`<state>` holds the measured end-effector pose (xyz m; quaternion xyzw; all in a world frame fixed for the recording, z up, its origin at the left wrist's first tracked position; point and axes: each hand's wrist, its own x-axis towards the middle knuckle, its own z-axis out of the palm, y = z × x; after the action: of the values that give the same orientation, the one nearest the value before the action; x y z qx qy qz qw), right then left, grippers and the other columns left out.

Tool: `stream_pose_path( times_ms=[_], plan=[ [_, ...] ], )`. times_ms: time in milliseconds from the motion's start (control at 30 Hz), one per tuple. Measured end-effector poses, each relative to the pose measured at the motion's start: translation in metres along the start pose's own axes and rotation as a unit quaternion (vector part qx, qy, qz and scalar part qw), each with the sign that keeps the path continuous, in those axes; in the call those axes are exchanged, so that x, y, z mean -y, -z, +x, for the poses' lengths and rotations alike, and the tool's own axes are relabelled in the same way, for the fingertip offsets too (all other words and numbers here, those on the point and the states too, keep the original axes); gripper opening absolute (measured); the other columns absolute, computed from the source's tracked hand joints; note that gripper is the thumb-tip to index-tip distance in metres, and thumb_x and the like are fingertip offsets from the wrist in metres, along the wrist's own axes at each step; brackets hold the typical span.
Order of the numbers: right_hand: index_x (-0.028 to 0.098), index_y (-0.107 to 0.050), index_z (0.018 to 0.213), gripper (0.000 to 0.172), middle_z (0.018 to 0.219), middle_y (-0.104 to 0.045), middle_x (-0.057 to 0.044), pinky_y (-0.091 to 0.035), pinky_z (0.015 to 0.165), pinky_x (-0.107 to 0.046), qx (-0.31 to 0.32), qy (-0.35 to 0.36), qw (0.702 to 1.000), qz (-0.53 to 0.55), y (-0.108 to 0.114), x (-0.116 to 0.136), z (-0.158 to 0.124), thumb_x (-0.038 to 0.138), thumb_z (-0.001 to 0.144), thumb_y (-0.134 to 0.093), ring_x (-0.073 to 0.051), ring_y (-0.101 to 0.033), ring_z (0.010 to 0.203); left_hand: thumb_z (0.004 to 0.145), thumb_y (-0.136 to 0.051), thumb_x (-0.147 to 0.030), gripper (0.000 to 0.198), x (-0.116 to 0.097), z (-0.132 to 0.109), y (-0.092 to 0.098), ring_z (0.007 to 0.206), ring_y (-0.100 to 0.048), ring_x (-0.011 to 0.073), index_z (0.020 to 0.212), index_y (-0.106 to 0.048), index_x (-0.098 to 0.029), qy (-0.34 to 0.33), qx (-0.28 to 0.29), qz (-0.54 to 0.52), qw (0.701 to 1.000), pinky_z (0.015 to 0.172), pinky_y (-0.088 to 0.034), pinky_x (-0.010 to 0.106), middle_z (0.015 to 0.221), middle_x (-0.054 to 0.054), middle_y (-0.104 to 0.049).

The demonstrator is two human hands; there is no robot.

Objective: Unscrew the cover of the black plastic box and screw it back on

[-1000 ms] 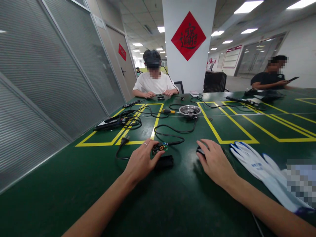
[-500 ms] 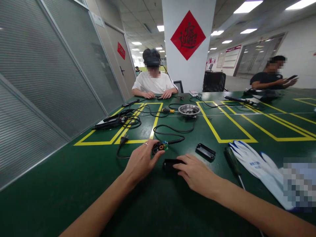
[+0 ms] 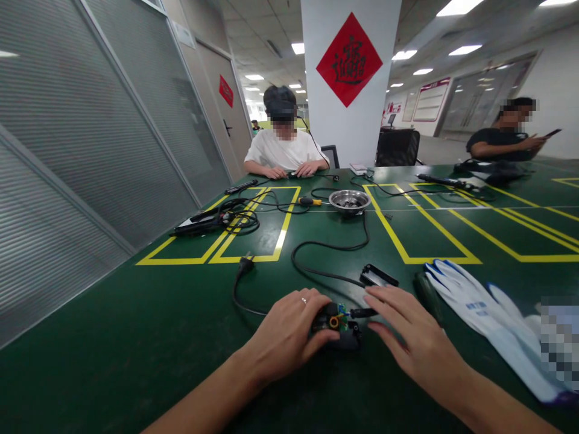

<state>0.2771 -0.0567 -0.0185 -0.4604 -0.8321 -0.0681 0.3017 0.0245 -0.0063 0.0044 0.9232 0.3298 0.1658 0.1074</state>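
A small circuit board [image 3: 335, 320] with a copper-coloured ring coil is pinched between the thumb and fingers of my left hand [image 3: 294, 325]. It sits over a black plastic housing half [image 3: 349, 337], partly hidden by the board and my fingers. From the board's right end runs a black cord with a thick sleeve [image 3: 362, 313]. My right hand [image 3: 402, 325] is at that sleeve, fingers and thumb apart on either side; whether it touches the cord I cannot tell. Just behind my right fingers lies the other black housing half [image 3: 377, 275], its hollow side up.
White gloves [image 3: 474, 307] and a dark-handled screwdriver [image 3: 427, 295] lie on the right. Farther back are a metal bowl [image 3: 349, 201], a yellow-handled screwdriver [image 3: 310, 202], coiled cables [image 3: 239, 222] and a plug [image 3: 246, 263]. Across the table sits a person [image 3: 284, 147]; another [image 3: 502, 141] holds a phone.
My left hand has brought the board right and nearer, over the housing half. My right hand has let go of that housing and moved right to the cord. The plug has been dragged right.
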Motion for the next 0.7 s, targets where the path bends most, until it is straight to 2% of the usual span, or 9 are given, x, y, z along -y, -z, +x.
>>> stream_pose_path(
  times_ms=[133,267,333,533,633,700],
  plan=[
    [0.024,-0.058,0.118,0.034,0.102,-0.067,-0.003,-0.045,0.103,-0.045,0.043,0.021,0.999,0.0,-0.007,-0.002,-0.001,0.014,0.086,-0.051,-0.016,-0.061,0.096,0.091,-0.055,-0.045,0.036,-0.005,0.002,-0.006,0.097,-0.057,0.0246,0.117,-0.044,-0.022,0.005,0.042,-0.039,0.998,0.085,-0.047,0.039,0.112,0.007,-0.058],
    [0.023,-0.056,0.121,0.038,0.103,-0.065,-0.005,-0.044,0.102,-0.046,0.059,0.021,0.998,-0.012,-0.008,-0.002,-0.006,0.012,0.085,-0.051,-0.018,-0.058,0.099,0.083,-0.069,-0.039,0.063,0.002,-0.001,-0.007,0.109,-0.055,0.0265,0.133,-0.034,-0.023,-0.013,0.083,-0.069,0.994,0.093,-0.045,0.04,0.122,0.008,-0.055],
    [0.022,-0.056,0.121,0.039,0.102,-0.063,-0.005,-0.044,0.101,-0.047,0.067,0.024,0.997,-0.016,-0.008,-0.001,-0.007,0.01,0.085,-0.05,-0.018,-0.056,0.1,0.083,-0.069,-0.032,0.066,0.006,-0.002,-0.006,0.111,-0.054,0.0266,0.137,-0.031,-0.024,-0.017,0.09,-0.063,0.994,0.094,-0.045,0.04,0.123,0.008,-0.055],
    [0.022,-0.057,0.12,0.04,0.093,-0.06,-0.005,-0.047,0.091,-0.044,0.121,0.048,0.991,-0.027,-0.017,-0.001,-0.002,0.007,0.083,-0.048,-0.018,-0.054,0.091,0.087,-0.061,-0.032,0.041,0.009,0.0,0.001,0.101,-0.057,0.0241,0.126,-0.048,-0.024,-0.048,0.125,-0.02,0.991,0.087,-0.049,0.037,0.118,0.007,-0.054],
    [0.022,-0.057,0.121,0.043,0.093,-0.06,-0.005,-0.048,0.085,-0.044,0.144,0.058,0.987,-0.042,-0.021,-0.003,0.002,0.007,0.081,-0.049,-0.019,-0.054,0.089,0.087,-0.059,-0.031,0.035,0.004,0.001,0.003,0.098,-0.057,0.0241,0.119,-0.052,-0.021,-0.042,0.13,-0.006,0.991,0.086,-0.049,0.038,0.113,0.008,-0.056],
    [0.021,-0.057,0.12,0.045,0.095,-0.06,-0.007,-0.048,0.084,-0.045,0.153,0.062,0.985,-0.056,-0.023,-0.003,0.003,0.005,0.079,-0.049,-0.021,-0.054,0.09,0.087,-0.058,-0.03,0.034,0.0,0.001,0.002,0.103,-0.056,0.0258,0.118,-0.052,-0.018,-0.031,0.123,-0.004,0.992,0.09,-0.047,0.041,0.117,0.01,-0.057]
  ],
)
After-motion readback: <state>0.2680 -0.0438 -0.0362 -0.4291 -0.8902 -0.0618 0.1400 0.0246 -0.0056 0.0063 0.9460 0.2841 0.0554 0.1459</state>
